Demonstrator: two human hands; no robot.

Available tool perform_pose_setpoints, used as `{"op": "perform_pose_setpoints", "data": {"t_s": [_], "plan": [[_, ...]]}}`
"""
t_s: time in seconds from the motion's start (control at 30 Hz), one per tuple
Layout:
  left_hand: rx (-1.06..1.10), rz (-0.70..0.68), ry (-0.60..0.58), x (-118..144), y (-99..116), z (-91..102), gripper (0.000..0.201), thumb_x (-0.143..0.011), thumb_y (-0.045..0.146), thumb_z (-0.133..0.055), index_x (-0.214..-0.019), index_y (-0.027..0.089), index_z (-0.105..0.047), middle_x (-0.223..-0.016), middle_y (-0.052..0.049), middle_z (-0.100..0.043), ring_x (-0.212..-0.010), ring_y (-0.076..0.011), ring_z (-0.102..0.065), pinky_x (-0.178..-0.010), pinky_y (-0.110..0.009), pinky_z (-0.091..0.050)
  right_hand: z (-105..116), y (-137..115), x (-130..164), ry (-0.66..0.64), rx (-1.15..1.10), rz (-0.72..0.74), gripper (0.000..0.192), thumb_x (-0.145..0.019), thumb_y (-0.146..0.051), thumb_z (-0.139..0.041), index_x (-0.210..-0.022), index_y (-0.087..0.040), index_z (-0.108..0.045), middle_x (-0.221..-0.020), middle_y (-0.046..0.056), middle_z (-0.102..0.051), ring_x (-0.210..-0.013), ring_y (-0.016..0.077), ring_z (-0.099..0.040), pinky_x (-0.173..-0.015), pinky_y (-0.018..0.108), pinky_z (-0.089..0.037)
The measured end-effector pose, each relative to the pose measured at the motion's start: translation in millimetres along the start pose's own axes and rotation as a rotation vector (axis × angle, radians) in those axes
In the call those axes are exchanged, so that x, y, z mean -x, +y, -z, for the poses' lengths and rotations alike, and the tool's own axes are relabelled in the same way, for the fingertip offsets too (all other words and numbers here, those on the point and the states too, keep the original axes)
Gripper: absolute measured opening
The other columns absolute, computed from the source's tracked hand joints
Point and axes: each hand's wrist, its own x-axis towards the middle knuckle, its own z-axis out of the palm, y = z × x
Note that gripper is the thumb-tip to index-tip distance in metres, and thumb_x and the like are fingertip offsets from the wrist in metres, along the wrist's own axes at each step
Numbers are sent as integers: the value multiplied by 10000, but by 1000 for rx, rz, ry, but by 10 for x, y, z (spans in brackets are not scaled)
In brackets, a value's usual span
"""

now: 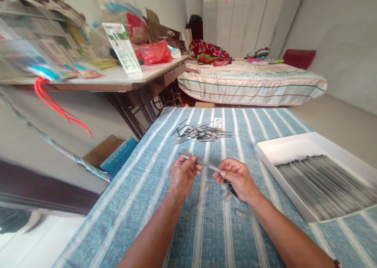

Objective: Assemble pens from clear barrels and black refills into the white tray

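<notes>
A slim grey pen is stretched between my two hands above the striped cloth. My left hand pinches it near its dark end, and my right hand grips the other end between thumb and fingers. Beneath my right hand lies a small heap of clear and black pen caps, partly hidden by that hand. One more clear piece rests nearer to me. Beyond my hands is a loose pile of thin pen parts, dark and translucent.
On the right, a white box holds many grey pens in a row. A blue-and-white striped tablecloth covers the table. To the left stands a cluttered desk with a red plastic bag; behind is a bed.
</notes>
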Motion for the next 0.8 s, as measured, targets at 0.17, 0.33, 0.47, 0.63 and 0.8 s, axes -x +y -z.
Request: {"op": "perform_pose_setpoints", "data": {"t_s": [0.17, 0.33, 0.47, 0.63, 0.8], "plan": [[-2, 20, -21, 5, -34, 7, 171, -622, 162, -691, -717, 139, -550, -628, 17, -635, -453, -92, -573, -389, -176, -434, 17, 11, 7, 29, 136, 12, 129, -708, -244, -617, -805, -163, -593, -693, 22, -676, -557, 103, -578, -531, 228, -464], [-6, 102, -49, 10, -108, 12, 110, -657, 162, -670, -711, 119, -584, -623, 3, -637, -470, -86, -580, -405, -169, -449, 50, 53, -2, 88, 321, 60, 160, -707, -279, -617, -824, -171, -621, -639, 0, -648, -536, 105, -574, -517, 233, -480], [-36, 175, -33, 9, -164, 7, 86, -693, 168, -650, -716, 115, -586, -597, -6, -636, -482, -99, -599, -427, -182, -477, 72, 85, -14, 109, 377, 59, 186, -736, -316, -584, -824, -157, -623, -621, 9, -644, -516, 100, -568, -498, 223, -475], [-77, 210, -38, 8, -200, 9, 120, -720, 198, -621, -675, 97, -576, -542, -21, -626, -402, -96, -562, -365, -182, -444, 65, 87, 0, 122, 362, 58, 188, -751, -319, -573, -824, -148, -605, -628, 15, -641, -512, 92, -563, -482, 208, -462], [-56, 201, -6, 32, -224, -10, 106, -700, 178, -624, -671, 113, -547, -519, -12, -620, -380, -110, -555, -351, -200, -447, 30, 85, 27, 133, 361, 58, 204, -747, -341, -577, -824, -154, -602, -610, 7, -634, -506, 95, -565, -466, 207, -453]]}}
